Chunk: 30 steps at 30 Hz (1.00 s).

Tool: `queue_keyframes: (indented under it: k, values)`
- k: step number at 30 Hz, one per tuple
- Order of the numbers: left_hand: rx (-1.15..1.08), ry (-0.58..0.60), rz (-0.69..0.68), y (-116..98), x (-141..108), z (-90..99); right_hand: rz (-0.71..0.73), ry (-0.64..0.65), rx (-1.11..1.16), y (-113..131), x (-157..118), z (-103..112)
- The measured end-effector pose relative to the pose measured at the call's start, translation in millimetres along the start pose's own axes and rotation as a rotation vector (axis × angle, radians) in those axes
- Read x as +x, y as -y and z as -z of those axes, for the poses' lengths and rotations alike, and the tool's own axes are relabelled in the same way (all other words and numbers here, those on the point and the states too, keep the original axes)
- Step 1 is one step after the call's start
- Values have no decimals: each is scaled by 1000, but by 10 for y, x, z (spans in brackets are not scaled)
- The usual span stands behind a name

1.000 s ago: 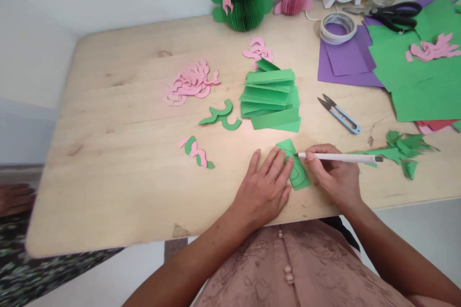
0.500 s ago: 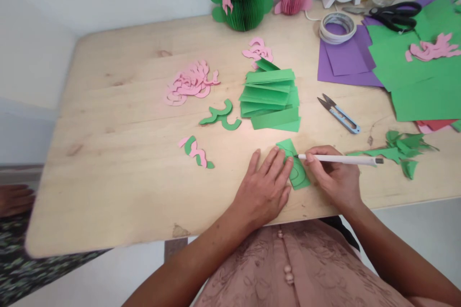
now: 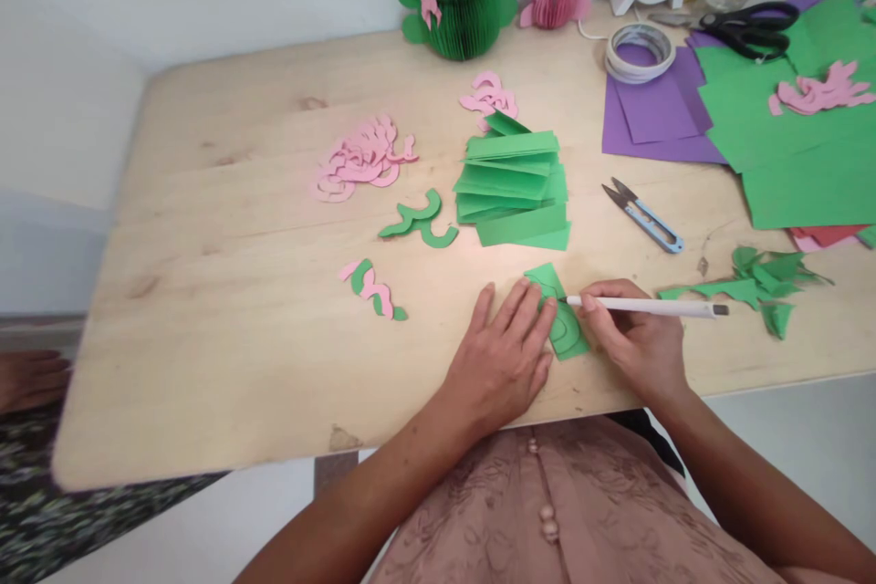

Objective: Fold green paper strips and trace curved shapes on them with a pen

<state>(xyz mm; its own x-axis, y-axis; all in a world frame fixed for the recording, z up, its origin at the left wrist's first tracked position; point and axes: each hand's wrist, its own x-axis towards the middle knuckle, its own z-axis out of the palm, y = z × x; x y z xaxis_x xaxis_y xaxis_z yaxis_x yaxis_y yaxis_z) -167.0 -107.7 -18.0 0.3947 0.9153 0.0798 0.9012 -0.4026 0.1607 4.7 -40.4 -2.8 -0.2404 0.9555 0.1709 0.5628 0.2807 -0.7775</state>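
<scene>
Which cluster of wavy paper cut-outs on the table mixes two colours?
The small pink-and-green cluster, left of the left hand. The green cut-outs just above it in view and the other clusters are each a single colour.

My left hand (image 3: 503,360) lies palm down, fingers spread and pointing forward, thumb out toward my right. My right hand (image 3: 636,333) is turned inward, thumb and forefinger pinched; its other fingers seem curled beneath, though partly hidden. Both bare forearms angle in toward each other.
</scene>
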Motion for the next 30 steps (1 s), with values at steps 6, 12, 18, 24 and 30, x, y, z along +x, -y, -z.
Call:
queue_keyframes:
  k: [6, 12, 18, 24, 30]
  values:
    - [-2, 1, 5, -8, 3, 4, -22, -2, -8, 23, -7, 4]
    - [-2, -12, 5, -6, -1, -7, -29, -11, -3, 10, -15, -3]
    - [-10, -23, 5, -2, -1, -1, -38, -8, 20, 2, -18, -10]
    - [-18, -4, -9, -2, 11, 33, -46, -15, 15, 13, -17, -10]
    - [-21, -26, -5, -6, 17, 42, -41, -24, 7, 6, -19, -14]
